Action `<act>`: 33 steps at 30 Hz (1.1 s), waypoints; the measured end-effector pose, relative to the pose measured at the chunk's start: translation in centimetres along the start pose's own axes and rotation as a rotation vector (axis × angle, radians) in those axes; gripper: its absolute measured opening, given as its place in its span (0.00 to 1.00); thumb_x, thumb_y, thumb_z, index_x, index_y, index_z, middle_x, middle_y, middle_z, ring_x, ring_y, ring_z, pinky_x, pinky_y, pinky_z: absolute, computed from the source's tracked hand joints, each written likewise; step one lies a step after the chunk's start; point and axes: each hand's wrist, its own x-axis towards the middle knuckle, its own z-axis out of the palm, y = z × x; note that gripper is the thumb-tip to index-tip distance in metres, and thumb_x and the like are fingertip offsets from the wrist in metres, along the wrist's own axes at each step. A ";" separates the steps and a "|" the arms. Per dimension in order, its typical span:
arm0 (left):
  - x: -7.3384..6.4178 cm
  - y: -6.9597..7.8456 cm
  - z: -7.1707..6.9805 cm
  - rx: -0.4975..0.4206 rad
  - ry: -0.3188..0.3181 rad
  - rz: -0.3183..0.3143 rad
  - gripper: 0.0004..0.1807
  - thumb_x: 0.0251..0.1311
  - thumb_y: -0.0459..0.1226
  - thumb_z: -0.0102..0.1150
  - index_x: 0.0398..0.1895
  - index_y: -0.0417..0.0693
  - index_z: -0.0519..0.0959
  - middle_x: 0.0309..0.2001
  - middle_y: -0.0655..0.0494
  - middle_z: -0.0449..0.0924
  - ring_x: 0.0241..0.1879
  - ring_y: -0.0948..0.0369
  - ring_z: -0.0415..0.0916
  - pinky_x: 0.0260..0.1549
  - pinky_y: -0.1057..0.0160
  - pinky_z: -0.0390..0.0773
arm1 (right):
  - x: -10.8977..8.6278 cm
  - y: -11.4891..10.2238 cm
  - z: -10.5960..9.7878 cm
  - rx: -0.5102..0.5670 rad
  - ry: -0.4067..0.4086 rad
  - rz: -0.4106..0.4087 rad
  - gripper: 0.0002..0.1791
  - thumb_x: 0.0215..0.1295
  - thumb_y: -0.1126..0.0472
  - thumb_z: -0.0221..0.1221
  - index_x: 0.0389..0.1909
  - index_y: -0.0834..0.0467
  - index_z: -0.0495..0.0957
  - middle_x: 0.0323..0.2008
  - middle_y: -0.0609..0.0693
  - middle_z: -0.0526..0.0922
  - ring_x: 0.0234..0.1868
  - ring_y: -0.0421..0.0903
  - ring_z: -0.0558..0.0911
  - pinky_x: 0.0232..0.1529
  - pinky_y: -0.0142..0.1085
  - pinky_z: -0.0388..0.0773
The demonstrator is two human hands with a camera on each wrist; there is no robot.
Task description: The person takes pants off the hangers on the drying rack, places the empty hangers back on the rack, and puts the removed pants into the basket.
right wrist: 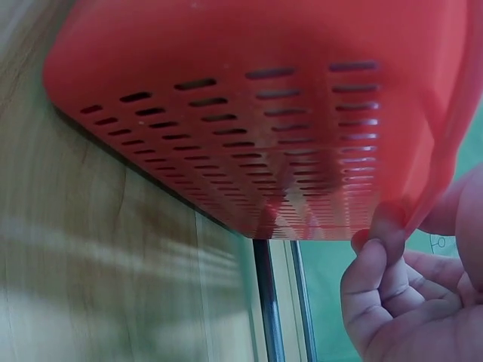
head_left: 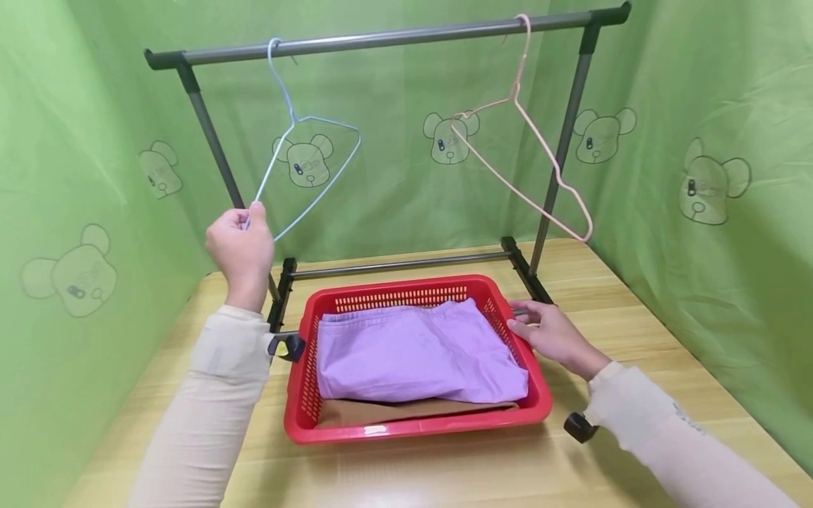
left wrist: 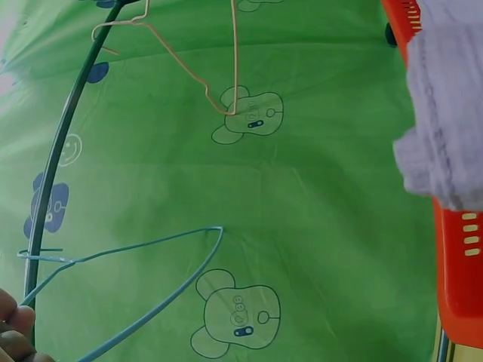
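My left hand (head_left: 244,243) grips the lower left corner of a light blue wire hanger (head_left: 333,180), whose hook sits over the rack's top bar. In the left wrist view its fingers (left wrist: 16,332) show at the lower left edge, on the same blue hanger (left wrist: 162,305). On the other side, my right hand (head_left: 559,335) holds the right rim of a red plastic basket (head_left: 419,425), fingers curled under the lip in the right wrist view. Inside the basket lies a folded lilac cloth (head_left: 413,353) on top of a brown cloth (head_left: 381,413).
A grey metal rack (head_left: 406,37) with black end fittings stands behind the basket. On its right side hangs a pink wire hanger (head_left: 540,134). Green curtains (head_left: 394,212) with mouse faces surround the light wooden table (head_left: 381,473).
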 end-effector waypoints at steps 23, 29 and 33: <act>-1.5 -1.6 -0.8 0.072 -0.160 0.132 0.19 0.67 0.42 0.55 0.58 0.44 0.78 0.42 0.48 0.82 0.40 0.60 0.76 0.44 0.66 0.75 | -0.6 -0.5 -0.4 0.000 -0.012 -0.003 0.28 0.68 0.60 0.58 0.64 0.70 0.66 0.46 0.63 0.80 0.47 0.56 0.80 0.40 0.39 0.82; -1.8 -2.5 -1.8 0.153 -0.250 0.156 0.20 0.67 0.42 0.55 0.58 0.43 0.76 0.52 0.46 0.81 0.50 0.53 0.78 0.54 0.59 0.74 | -0.9 -0.7 -0.6 -0.019 -0.006 -0.002 0.28 0.68 0.60 0.58 0.64 0.70 0.66 0.46 0.62 0.81 0.45 0.54 0.81 0.39 0.38 0.82; -2.2 -3.4 -2.4 0.196 -0.299 0.170 0.24 0.66 0.42 0.56 0.61 0.40 0.73 0.54 0.44 0.79 0.53 0.48 0.76 0.57 0.53 0.72 | -1.0 -0.8 -0.8 -0.049 0.001 -0.015 0.27 0.68 0.60 0.59 0.63 0.70 0.67 0.45 0.62 0.81 0.43 0.53 0.81 0.38 0.37 0.82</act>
